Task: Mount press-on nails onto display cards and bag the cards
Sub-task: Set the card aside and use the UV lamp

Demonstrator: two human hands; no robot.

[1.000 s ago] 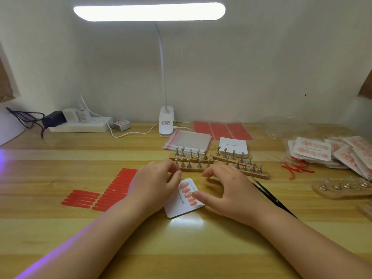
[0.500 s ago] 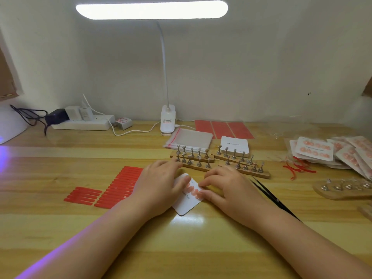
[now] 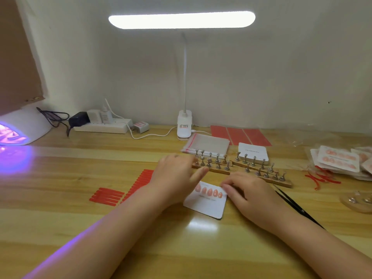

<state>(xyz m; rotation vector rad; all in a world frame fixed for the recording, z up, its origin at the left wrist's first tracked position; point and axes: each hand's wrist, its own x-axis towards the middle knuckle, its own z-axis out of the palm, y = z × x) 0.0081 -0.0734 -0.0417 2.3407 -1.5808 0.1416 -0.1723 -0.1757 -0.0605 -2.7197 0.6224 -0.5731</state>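
Five pink nails (image 3: 208, 191) sit in a row on the white card (image 3: 205, 206) lying flat on the table (image 3: 60, 198), left hand (image 3: 177, 176) relaxed with a finger reaching toward the stands (image 3: 211, 165), right hand's (image 3: 249, 196) curled fingertips pressing the card's edge, where a slip could smear a nail loose.

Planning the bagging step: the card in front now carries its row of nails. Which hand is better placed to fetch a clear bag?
Probably left. The left hand is reaching away from the card toward the clear bags; the right hand touches the card's right edge.
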